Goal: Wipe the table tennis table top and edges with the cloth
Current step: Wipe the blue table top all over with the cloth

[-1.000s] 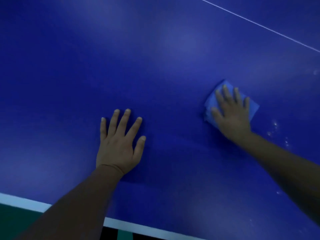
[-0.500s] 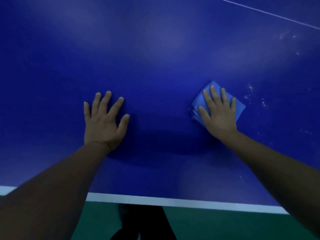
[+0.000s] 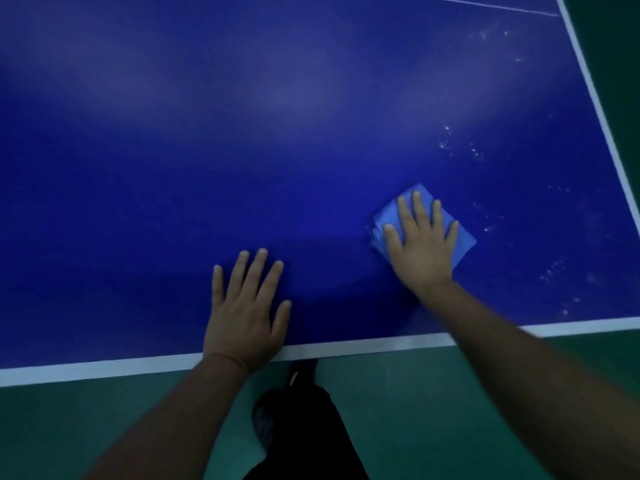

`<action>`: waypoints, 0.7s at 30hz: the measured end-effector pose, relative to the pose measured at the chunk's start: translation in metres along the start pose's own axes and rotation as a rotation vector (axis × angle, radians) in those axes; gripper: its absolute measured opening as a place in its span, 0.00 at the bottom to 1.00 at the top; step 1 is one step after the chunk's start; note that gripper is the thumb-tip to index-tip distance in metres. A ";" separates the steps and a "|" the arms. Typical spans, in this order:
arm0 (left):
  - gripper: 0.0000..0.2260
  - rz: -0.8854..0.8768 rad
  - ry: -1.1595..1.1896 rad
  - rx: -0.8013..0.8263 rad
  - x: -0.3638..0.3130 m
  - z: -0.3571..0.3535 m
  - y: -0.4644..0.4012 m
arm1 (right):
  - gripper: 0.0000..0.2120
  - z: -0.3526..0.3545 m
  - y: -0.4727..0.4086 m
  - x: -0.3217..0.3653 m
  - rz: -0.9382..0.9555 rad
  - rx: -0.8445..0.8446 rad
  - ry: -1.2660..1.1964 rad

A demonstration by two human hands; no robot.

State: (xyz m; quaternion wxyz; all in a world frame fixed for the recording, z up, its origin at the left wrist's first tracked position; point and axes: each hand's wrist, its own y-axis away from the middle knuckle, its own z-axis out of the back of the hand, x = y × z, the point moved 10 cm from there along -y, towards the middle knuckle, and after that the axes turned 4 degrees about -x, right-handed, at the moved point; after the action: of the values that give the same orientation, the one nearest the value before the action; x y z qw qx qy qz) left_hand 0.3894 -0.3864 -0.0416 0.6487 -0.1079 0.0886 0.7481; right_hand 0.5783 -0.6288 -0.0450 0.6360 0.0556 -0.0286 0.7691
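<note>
Both forearms [image 3: 194, 414] are bare (no sleeves showing), with dark trousers [image 3: 308, 434] and a dark shoe [image 3: 302, 370] below.

Table [image 3: 311, 133] fills most of view; near edge runs across bottom, right edge at far right, corner btwn them at lower right. Left hand [image 3: 244, 311] flat on table just inside near edge, wrist over edge line. Right hand [image 3: 422, 244] flat on cloth [image 3: 464, 242], right of left hand and farther in. Cloth lies on table, sticking out beyond the fingers [image 3: 415, 206] and to both sides. Specks [image 3: 460, 147] scattered on table right of and behind cloth, toward right edge. Floor [image 3: 104, 417] below near edge; person's leg and shoe [image 3: 301, 372] btwn the forearms, under table edge.
</note>
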 end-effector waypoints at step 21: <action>0.28 0.029 0.002 0.009 -0.001 -0.006 0.000 | 0.28 -0.015 0.119 0.076 0.314 0.019 -0.002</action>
State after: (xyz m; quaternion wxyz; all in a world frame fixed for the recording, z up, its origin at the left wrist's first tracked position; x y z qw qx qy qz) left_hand 0.3898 -0.3889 -0.0466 0.6383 -0.1041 0.0942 0.7568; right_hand 0.4471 -0.5749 -0.0478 0.5075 0.0573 -0.0305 0.8592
